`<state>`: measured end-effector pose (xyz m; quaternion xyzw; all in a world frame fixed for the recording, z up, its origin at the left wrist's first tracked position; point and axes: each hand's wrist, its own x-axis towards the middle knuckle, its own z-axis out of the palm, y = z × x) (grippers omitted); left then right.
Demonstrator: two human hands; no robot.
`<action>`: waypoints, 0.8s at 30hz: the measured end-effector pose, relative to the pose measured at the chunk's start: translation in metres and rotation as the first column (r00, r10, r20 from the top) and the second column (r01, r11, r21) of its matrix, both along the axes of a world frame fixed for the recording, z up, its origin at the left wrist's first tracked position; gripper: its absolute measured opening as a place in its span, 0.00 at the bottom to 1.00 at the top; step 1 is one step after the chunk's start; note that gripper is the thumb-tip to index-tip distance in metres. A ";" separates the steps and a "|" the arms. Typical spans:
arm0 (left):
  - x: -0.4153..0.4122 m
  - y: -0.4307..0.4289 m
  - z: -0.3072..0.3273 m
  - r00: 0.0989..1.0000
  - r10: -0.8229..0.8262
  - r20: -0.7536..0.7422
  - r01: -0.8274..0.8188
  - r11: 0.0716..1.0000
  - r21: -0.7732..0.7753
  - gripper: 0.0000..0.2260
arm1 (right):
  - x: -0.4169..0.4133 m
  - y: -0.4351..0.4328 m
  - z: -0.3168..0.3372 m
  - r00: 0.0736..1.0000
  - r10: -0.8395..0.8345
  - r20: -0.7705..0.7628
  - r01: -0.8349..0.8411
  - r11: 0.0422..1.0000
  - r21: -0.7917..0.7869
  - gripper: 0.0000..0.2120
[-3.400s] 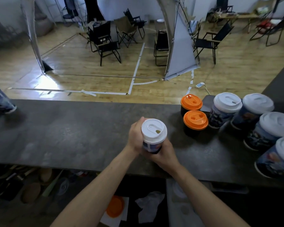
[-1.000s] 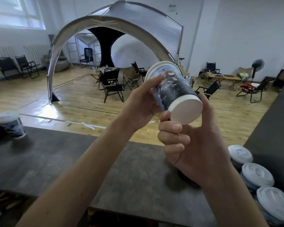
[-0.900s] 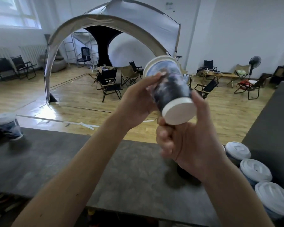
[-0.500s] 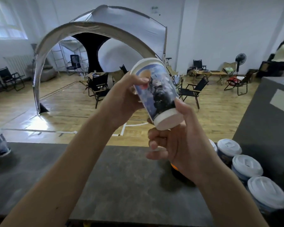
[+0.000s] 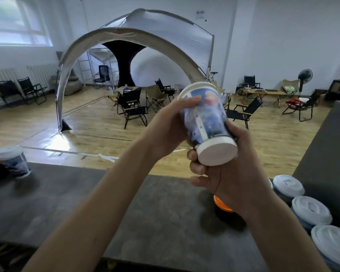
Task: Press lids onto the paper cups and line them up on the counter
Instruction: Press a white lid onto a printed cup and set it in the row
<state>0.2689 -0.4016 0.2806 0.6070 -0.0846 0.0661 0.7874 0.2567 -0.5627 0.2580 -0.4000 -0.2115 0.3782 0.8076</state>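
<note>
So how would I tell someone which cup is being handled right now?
Find the long dark counter across the foreground. Above it, the left hand and the right hand hold one blue printed cup in the air. Unlike the white-lidded cups standing at the counter's right end, it is tilted, white base toward the camera.

Cup row [image 5: 310, 212] right, lone cup [image 5: 14, 161] left

Two forearms, uncovered along whole visible length. Bare left hand [image 5: 166, 127]; bare right hand [image 5: 231, 180]. Nails short where visible. Few small dark specks on left forearm. Clothing out of view.
</note>
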 end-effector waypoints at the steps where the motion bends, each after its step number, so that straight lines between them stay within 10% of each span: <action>1: -0.003 -0.001 0.001 1.000 -0.011 -0.009 0.011 1.000 -0.021 0.28 | 0.000 0.000 0.001 0.998 0.037 -0.060 -0.034 0.998 0.049 0.29; 12: 0.000 -0.004 -0.010 0.994 -0.084 0.074 0.089 0.993 -0.073 0.27 | 0.007 -0.002 -0.021 0.867 0.468 -0.172 -0.344 0.811 0.474 0.31; 15: -0.001 -0.002 -0.011 0.995 -0.084 0.051 0.088 0.992 -0.086 0.23 | 0.008 -0.003 -0.018 0.925 0.348 -0.152 -0.291 0.907 0.306 0.31; 19: -0.002 -0.002 -0.016 0.998 -0.042 0.044 0.045 0.997 -0.068 0.23 | 0.009 -0.001 -0.017 0.925 -0.211 0.316 0.278 0.943 -0.185 0.31; 24: 0.000 -0.007 -0.018 0.997 0.018 0.069 -0.014 0.998 -0.061 0.28 | 0.005 -0.009 -0.012 0.901 -0.222 0.373 0.336 0.902 -0.273 0.33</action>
